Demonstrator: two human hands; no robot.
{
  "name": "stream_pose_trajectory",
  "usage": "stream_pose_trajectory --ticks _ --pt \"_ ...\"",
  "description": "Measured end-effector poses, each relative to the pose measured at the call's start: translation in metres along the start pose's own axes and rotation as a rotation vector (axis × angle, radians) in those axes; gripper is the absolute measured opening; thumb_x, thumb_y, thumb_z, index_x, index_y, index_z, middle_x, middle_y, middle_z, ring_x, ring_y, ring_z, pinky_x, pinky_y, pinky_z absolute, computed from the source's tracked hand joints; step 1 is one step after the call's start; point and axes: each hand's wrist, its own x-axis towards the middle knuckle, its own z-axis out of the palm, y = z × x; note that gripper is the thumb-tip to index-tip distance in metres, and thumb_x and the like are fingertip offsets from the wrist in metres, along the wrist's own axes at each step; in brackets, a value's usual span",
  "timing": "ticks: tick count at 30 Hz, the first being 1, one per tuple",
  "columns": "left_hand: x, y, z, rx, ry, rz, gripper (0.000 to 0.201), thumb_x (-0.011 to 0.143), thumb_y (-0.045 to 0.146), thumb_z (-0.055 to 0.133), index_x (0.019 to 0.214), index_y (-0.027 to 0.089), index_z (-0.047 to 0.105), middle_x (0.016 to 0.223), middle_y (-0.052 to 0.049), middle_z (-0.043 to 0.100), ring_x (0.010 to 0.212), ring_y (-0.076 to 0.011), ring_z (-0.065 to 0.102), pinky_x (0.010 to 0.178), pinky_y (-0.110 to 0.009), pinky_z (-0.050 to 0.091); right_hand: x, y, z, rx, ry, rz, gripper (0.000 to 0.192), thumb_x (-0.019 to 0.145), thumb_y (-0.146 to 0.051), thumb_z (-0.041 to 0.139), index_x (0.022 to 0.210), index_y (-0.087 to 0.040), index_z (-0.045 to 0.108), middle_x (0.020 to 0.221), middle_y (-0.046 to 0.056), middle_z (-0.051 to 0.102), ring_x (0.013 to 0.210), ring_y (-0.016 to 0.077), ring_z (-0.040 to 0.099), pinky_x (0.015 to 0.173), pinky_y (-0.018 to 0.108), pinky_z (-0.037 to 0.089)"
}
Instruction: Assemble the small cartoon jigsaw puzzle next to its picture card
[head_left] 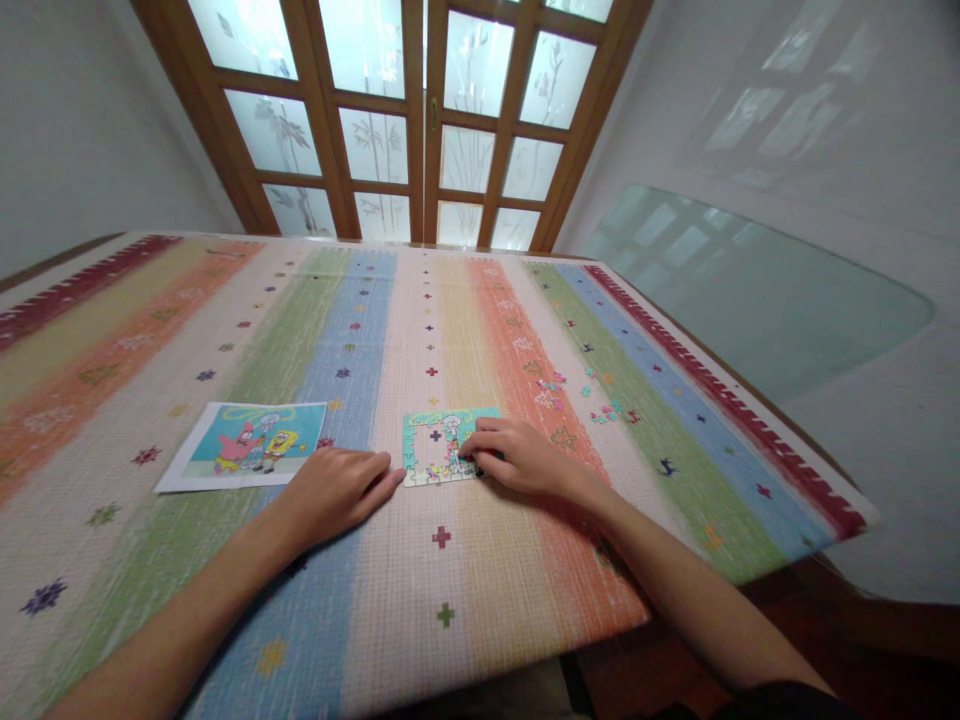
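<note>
Where the striped tablecloth [225, 600] covers the table, a partly assembled jigsaw puzzle [439, 447] lies flat near the middle of the near half, on the pale stripe between the blue and the orange bands. Its border is joined into a frame, and the centre is an open gap showing the cloth beneath. The right hand [517, 458] rests on the puzzle's right side, fingers curled down onto the pieces at that edge; whether a loose piece is pinched beneath the fingertips cannot be told. The left hand [337, 490] lies palm down on the cloth just beside the puzzle's lower left corner, fingers extended and flat, holding nothing, the fingertips close to the frame or just touching it. To the left of that hand, a printed reference picture [247, 445] of cartoon figures lies flat on the cloth, apart from the puzzle. A scatter of loose puzzle pieces [592, 400] sits towards the right edge, beyond the right hand, on the orange and green stripes. A wooden glazed door [420, 120] stands behind the far edge.
</note>
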Motion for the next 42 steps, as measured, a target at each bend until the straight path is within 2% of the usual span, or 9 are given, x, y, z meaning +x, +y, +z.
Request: stream_pose_trajectory --ticks 3,7,10,16,20,24,30,38,42 --pt "0.0 0.0 0.0 -0.002 0.013 0.01 0.048 0.11 0.036 0.035 0.069 0.02 0.054 0.056 0.001 0.059 0.047 -0.0135 0.052 0.052 -0.029 0.029 0.0 0.002 -0.004 0.04 0.016 0.024 0.026 0.096 -0.012 0.05 0.103 -0.02 0.074 0.101 0.007 0.073 0.091 0.018 0.064 0.085 0.031 0.048" --pt "0.0 0.0 -0.001 0.019 0.059 0.031 0.048 0.11 0.033 0.033 0.068 0.02 0.052 0.054 0.001 0.057 0.046 -0.0134 0.053 0.051 -0.029 0.031 -0.002 0.013 -0.013 -0.042 0.066 0.151 0.027 0.095 -0.012 0.05 0.101 -0.021 0.074 0.101 0.008 0.074 0.091 0.0195 0.066 0.086 0.033 0.049" --pt "-0.001 0.0 -0.003 0.042 0.097 0.025 0.045 0.11 0.031 0.035 0.07 0.02 0.053 0.053 0.002 0.057 0.046 -0.0133 0.054 0.052 -0.029 0.035 -0.007 0.029 -0.023 -0.126 0.135 0.256 0.025 0.094 -0.015 0.051 0.101 -0.021 0.074 0.104 0.009 0.076 0.095 0.0218 0.067 0.087 0.034 0.048" --pt "-0.002 -0.002 -0.001 0.075 0.188 -0.026 0.037 0.11 0.034 0.038 0.084 0.018 0.061 0.055 0.003 0.061 0.046 -0.0136 0.057 0.052 -0.026 0.04 -0.023 0.069 -0.04 -0.353 0.233 0.568 0.027 0.093 -0.016 0.051 0.108 -0.017 0.073 0.111 0.014 0.076 0.099 0.0265 0.068 0.082 0.035 0.047" --pt "-0.003 -0.004 -0.002 0.086 0.215 -0.013 0.037 0.11 0.031 0.039 0.081 0.019 0.06 0.056 0.002 0.063 0.048 -0.0137 0.059 0.053 -0.026 0.04 -0.029 0.084 -0.042 -0.409 0.28 0.651 0.026 0.097 -0.024 0.051 0.108 -0.017 0.073 0.108 0.016 0.075 0.098 0.0281 0.067 0.08 0.035 0.046" --pt "-0.004 -0.005 -0.005 0.062 0.235 0.0 0.038 0.11 0.031 0.043 0.077 0.02 0.059 0.057 0.002 0.063 0.051 -0.0142 0.061 0.054 -0.026 0.039 -0.028 0.088 -0.038 -0.42 0.286 0.676 0.025 0.098 -0.032 0.053 0.104 -0.017 0.073 0.103 0.016 0.073 0.094 0.0283 0.066 0.078 0.035 0.046" --pt "-0.004 -0.006 -0.007 0.039 0.24 -0.009 0.04 0.109 0.033 0.045 0.075 0.02 0.059 0.055 0.002 0.06 0.048 -0.013 0.055 0.053 -0.026 0.036 -0.026 0.088 -0.039 -0.376 0.273 0.675 0.02 0.097 -0.028 0.056 0.102 -0.017 0.072 0.101 0.015 0.071 0.095 0.0269 0.065 0.08 0.034 0.044" --pt "-0.006 -0.006 -0.005 0.028 0.216 -0.014 0.037 0.109 0.035 0.046 0.079 0.019 0.06 0.057 0.001 0.063 0.05 -0.0139 0.059 0.053 -0.026 0.038 -0.021 0.081 -0.037 -0.274 0.339 0.548 0.011 0.091 -0.023 0.062 0.093 -0.017 0.071 0.091 0.009 0.071 0.085 0.0224 0.063 0.078 0.032 0.045" --pt "-0.006 -0.005 -0.006 0.023 0.197 -0.029 0.033 0.107 0.031 0.045 0.081 0.019 0.061 0.059 0.0 0.064 0.051 -0.0143 0.06 0.052 -0.027 0.039 -0.018 0.071 -0.032 -0.231 0.295 0.471 0.011 0.092 -0.022 0.062 0.093 -0.016 0.072 0.09 0.009 0.07 0.083 0.0214 0.063 0.077 0.031 0.045"
